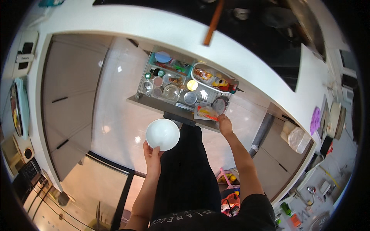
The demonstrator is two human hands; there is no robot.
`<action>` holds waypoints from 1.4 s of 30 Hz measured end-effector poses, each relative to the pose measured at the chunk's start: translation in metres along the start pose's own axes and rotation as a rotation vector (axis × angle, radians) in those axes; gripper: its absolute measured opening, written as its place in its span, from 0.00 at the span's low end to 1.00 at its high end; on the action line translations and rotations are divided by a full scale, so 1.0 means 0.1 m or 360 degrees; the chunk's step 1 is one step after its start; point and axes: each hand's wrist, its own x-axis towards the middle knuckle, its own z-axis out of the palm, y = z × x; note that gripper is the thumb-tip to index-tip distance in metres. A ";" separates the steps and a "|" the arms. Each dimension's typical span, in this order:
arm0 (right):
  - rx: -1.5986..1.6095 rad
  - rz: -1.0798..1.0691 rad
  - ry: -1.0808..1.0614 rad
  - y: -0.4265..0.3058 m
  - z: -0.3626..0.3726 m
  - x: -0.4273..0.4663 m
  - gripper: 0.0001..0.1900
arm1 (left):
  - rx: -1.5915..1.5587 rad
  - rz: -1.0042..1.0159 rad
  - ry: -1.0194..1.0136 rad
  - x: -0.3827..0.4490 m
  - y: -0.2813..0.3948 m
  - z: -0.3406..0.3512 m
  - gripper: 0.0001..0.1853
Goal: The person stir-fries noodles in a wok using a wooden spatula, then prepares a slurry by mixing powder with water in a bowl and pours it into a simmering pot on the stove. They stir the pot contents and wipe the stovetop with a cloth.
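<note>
My left hand (153, 160) grips a white bowl (162, 134) by its near rim, thumb inside; nothing shows in the bowl. Ahead of me is a pulled-out kitchen drawer (150, 105) with a dark front and glass sides. At its right front, my right hand (225, 125) pinches the corner of a small plastic packet (203, 112) with orange and yellow parts, which lies over the drawer's front edge. A round dark-topped container (219, 105) sits just beyond those fingers. Several jars stand behind, among them a yellow-lidded one (192, 85) and a clear glass one (171, 91).
In the drawer's back are a white basket (193, 69) of food packets and a teal tray (152, 59). Above runs a white countertop (173, 23) with a black cooktop (179, 8); a wooden handle (212, 26) overhangs it. A pink basket (224, 174) stands on the floor at right.
</note>
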 end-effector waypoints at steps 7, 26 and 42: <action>0.0321 0.0245 0.0362 -0.72 -1.60 -1.32 0.06 | 0.0274 0.0035 -0.0437 -0.51 0.49 0.69 0.26; 0.0244 -0.0012 0.1438 0.95 -5.14 -2.48 0.06 | 0.0904 0.0345 -0.1230 -0.89 -0.09 5.15 0.26; 0.0529 -0.0415 0.1355 1.61 -5.85 -2.33 0.06 | 0.0935 0.1098 -0.1692 -2.11 -0.79 5.49 0.42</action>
